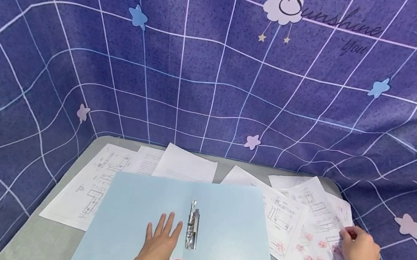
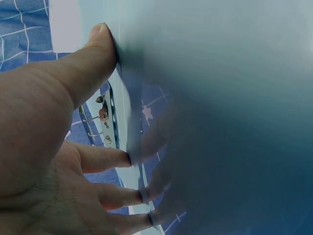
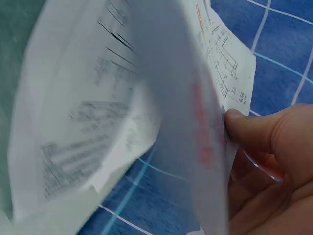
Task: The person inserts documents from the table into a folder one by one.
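Note:
A light blue folder [image 1: 232,223] lies spread wide, with a metal lever clip [image 1: 193,226] along its middle fold. My left hand [image 1: 160,248] rests flat on the folder's left half, fingers spread, thumb reaching across the fold below the clip. In the left wrist view the fingertips meet the glossy folder surface. On the right, my right hand [image 1: 362,256] pinches the edge of a printed paper sheet [image 1: 317,200] between thumb and fingers. This sheet stands partly lifted over other papers. The right wrist view shows it blurred, with red marks.
Drawing sheets [image 1: 90,189] lie left of the folder, partly under it. A mostly white page [image 1: 187,165] sticks out behind it. More drawings [image 1: 280,217] lie at the right, several with red stamp marks. A blue gridded cloth [image 1: 202,66] hangs around the grey table [image 1: 39,235].

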A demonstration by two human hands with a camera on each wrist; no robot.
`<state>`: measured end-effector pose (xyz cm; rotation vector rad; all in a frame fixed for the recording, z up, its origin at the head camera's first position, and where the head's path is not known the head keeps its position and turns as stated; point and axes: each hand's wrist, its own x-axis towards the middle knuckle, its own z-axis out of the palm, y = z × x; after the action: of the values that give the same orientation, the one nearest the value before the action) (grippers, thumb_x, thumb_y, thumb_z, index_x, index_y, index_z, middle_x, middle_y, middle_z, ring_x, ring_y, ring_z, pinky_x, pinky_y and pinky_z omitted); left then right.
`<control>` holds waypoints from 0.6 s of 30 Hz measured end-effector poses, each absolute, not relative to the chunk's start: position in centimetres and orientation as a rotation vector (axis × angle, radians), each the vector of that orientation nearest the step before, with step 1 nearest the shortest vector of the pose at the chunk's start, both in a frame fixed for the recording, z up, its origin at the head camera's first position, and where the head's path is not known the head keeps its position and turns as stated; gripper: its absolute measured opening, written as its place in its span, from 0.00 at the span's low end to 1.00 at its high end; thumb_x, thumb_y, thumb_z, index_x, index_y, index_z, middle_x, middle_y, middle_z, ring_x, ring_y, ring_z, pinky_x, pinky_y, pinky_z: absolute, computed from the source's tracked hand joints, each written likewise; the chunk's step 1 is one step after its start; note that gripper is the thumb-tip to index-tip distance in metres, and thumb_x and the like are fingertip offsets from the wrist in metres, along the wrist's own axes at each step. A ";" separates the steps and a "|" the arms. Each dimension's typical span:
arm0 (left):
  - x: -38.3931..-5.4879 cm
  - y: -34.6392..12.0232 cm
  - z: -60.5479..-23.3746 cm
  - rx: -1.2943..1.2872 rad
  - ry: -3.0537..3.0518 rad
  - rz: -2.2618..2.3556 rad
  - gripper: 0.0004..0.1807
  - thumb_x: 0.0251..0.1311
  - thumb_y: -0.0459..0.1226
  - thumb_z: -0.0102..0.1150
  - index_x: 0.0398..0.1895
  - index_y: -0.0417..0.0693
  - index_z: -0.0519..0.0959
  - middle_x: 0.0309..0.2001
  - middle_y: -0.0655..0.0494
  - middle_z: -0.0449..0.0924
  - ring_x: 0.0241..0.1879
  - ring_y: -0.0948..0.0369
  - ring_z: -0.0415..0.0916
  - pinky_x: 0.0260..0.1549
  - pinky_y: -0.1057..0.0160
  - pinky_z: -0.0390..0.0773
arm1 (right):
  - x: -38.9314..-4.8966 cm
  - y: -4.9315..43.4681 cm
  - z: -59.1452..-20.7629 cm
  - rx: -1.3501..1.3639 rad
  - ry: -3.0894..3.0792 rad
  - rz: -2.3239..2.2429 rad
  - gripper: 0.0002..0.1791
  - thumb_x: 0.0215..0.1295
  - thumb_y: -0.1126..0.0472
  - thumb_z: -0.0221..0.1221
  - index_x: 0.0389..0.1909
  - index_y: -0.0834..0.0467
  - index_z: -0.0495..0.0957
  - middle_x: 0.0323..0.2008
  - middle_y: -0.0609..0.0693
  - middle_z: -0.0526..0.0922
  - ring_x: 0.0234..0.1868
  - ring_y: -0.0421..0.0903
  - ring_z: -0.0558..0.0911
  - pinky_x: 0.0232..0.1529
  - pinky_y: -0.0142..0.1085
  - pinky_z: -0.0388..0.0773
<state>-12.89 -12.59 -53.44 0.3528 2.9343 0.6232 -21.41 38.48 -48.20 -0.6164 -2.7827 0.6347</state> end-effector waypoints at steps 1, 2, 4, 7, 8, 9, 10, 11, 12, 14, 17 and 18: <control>-12.9 -12.6 -53.4 0.353 2.935 0.621 0.58 0.39 0.63 0.72 0.69 0.36 0.65 0.73 0.29 0.47 0.72 0.31 0.41 0.56 0.21 0.41 | -21.3 38.6 -47.9 -0.614 -2.772 0.635 0.14 0.68 0.56 0.58 0.45 0.62 0.80 0.42 0.68 0.80 0.43 0.74 0.75 0.32 0.60 0.68; -12.9 -12.6 -53.4 0.353 2.936 0.616 0.58 0.39 0.63 0.72 0.70 0.36 0.65 0.73 0.29 0.47 0.72 0.31 0.41 0.56 0.21 0.42 | -21.1 38.7 -47.6 -0.614 -2.764 0.636 0.14 0.69 0.55 0.57 0.46 0.62 0.80 0.43 0.68 0.80 0.44 0.74 0.74 0.32 0.60 0.67; -12.8 -12.7 -53.3 0.349 2.937 0.607 0.59 0.39 0.63 0.71 0.70 0.36 0.65 0.73 0.29 0.47 0.72 0.31 0.41 0.56 0.21 0.42 | -20.8 39.0 -46.8 -0.614 -2.751 0.641 0.15 0.69 0.53 0.56 0.47 0.61 0.80 0.46 0.69 0.79 0.45 0.75 0.73 0.32 0.61 0.67; -12.8 -12.7 -53.3 0.344 2.935 0.601 0.59 0.39 0.64 0.71 0.70 0.36 0.65 0.73 0.29 0.47 0.72 0.31 0.42 0.57 0.21 0.42 | -20.3 39.3 -45.6 -0.615 -2.724 0.649 0.17 0.70 0.52 0.56 0.49 0.60 0.80 0.49 0.70 0.78 0.46 0.76 0.72 0.32 0.62 0.66; -12.8 -12.8 -53.3 0.344 2.935 0.597 0.59 0.39 0.64 0.71 0.70 0.36 0.65 0.73 0.29 0.47 0.72 0.31 0.42 0.57 0.21 0.42 | -20.1 39.4 -45.2 -0.621 -2.714 0.651 0.18 0.70 0.51 0.55 0.50 0.60 0.80 0.50 0.70 0.78 0.46 0.76 0.72 0.32 0.62 0.66; -12.8 -12.8 -53.3 0.345 2.933 0.595 0.59 0.39 0.64 0.71 0.70 0.36 0.65 0.73 0.29 0.47 0.72 0.32 0.42 0.57 0.21 0.42 | -19.9 39.6 -44.8 -0.622 -2.702 0.649 0.18 0.70 0.51 0.55 0.50 0.60 0.80 0.50 0.70 0.78 0.46 0.76 0.72 0.32 0.62 0.66; -12.8 -12.8 -53.3 0.347 2.931 0.593 0.58 0.39 0.64 0.71 0.70 0.36 0.65 0.73 0.29 0.47 0.72 0.32 0.42 0.57 0.21 0.43 | -19.7 39.7 -44.4 -0.625 -2.690 0.645 0.18 0.70 0.51 0.55 0.51 0.60 0.80 0.50 0.70 0.78 0.46 0.76 0.71 0.32 0.63 0.66; -12.8 -12.9 -53.3 0.350 2.931 0.594 0.58 0.39 0.64 0.71 0.70 0.36 0.65 0.73 0.29 0.48 0.72 0.32 0.42 0.56 0.21 0.43 | -19.5 39.8 -44.1 -0.627 -2.678 0.633 0.18 0.69 0.52 0.55 0.51 0.60 0.79 0.50 0.69 0.78 0.47 0.76 0.72 0.33 0.63 0.66; -12.8 -12.9 -53.3 0.353 2.931 0.592 0.58 0.40 0.64 0.70 0.70 0.37 0.65 0.73 0.29 0.48 0.72 0.32 0.41 0.56 0.21 0.43 | -19.4 39.8 -43.7 -0.633 -2.664 0.628 0.18 0.69 0.52 0.55 0.51 0.60 0.79 0.50 0.69 0.78 0.47 0.76 0.72 0.33 0.63 0.66; -12.9 -13.0 -53.3 0.363 2.932 0.593 0.58 0.40 0.64 0.70 0.70 0.37 0.65 0.73 0.29 0.48 0.72 0.32 0.42 0.56 0.21 0.44 | -19.1 40.0 -43.0 -0.644 -2.638 0.612 0.19 0.69 0.52 0.55 0.51 0.61 0.79 0.50 0.69 0.78 0.47 0.76 0.71 0.34 0.63 0.65; -12.9 -13.1 -53.4 0.375 2.937 0.601 0.57 0.41 0.63 0.71 0.70 0.37 0.65 0.73 0.29 0.48 0.72 0.31 0.42 0.56 0.21 0.44 | -18.6 40.3 -42.1 -0.651 -2.598 0.587 0.18 0.69 0.54 0.56 0.51 0.62 0.79 0.49 0.68 0.79 0.46 0.75 0.72 0.34 0.62 0.64; -12.9 -13.1 -53.5 0.378 2.938 0.602 0.57 0.41 0.63 0.71 0.70 0.37 0.65 0.73 0.29 0.48 0.72 0.31 0.42 0.56 0.21 0.45 | -18.5 40.4 -41.9 -0.641 -2.584 0.577 0.18 0.68 0.55 0.56 0.50 0.63 0.80 0.48 0.68 0.80 0.45 0.75 0.72 0.34 0.62 0.64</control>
<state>-12.89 -13.10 -53.50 0.3779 2.9379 0.6016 -18.46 40.44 -41.90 -0.6414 -2.5835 0.5775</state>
